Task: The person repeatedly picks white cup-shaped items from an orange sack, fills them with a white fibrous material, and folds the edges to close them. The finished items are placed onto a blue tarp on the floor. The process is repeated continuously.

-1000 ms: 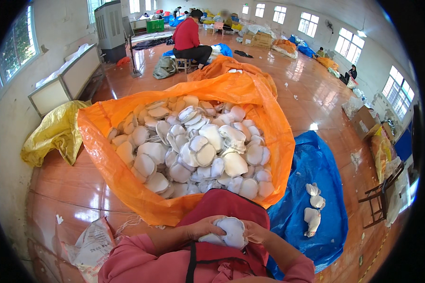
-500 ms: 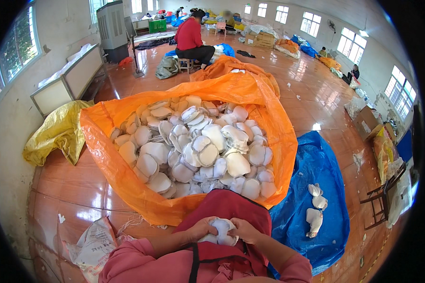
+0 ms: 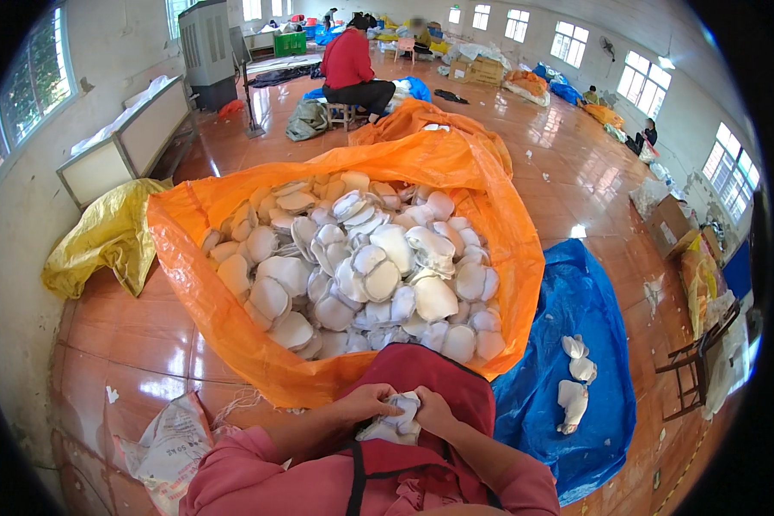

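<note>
Over our maroon apron (image 3: 469,391), the fingers of our left hand (image 3: 365,402) and right hand (image 3: 436,413) grasp white moulded pads (image 3: 393,423). Much seems left: at twelve o'clock from them, the orange plastic sack (image 3: 193,292) holds a loose heap of pads (image 3: 378,279), while only a few white bundles (image 3: 573,402) lie on the blue sheet (image 3: 533,430) at three o'clock.

Through my feed I see a glossy reddish tiled floor (image 3: 129,344) bearing an orange sheet (image 3: 512,258), a blue sheet (image 3: 568,310) at right, a crumpled yellow sheet (image 3: 107,241) and, apparently, a whitish sack (image 3: 168,451).
</note>
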Demonstrator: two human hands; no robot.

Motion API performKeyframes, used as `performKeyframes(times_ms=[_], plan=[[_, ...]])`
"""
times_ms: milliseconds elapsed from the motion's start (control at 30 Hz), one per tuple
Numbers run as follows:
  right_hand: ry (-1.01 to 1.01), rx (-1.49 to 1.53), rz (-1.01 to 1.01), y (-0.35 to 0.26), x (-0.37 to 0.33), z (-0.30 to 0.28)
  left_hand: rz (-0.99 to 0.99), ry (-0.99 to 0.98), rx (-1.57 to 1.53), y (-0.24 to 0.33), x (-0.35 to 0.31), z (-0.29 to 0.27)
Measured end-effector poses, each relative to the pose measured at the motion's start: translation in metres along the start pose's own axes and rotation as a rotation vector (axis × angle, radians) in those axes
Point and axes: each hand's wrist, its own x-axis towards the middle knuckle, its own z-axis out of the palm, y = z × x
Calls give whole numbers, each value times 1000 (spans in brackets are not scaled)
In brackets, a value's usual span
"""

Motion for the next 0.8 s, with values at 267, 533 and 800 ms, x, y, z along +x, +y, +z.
performKeyframes(times_ms=[267, 533, 800], plan=[[197, -73, -143, -5, -4, 21, 173, 84, 722, 8, -1, -3], [-195, 403, -190, 2, -16, -8, 416, 142, 821, 1, -11, -1], [-273, 185, -82, -10, -13, -24, 584, 140, 976, -2, -8, 4]])
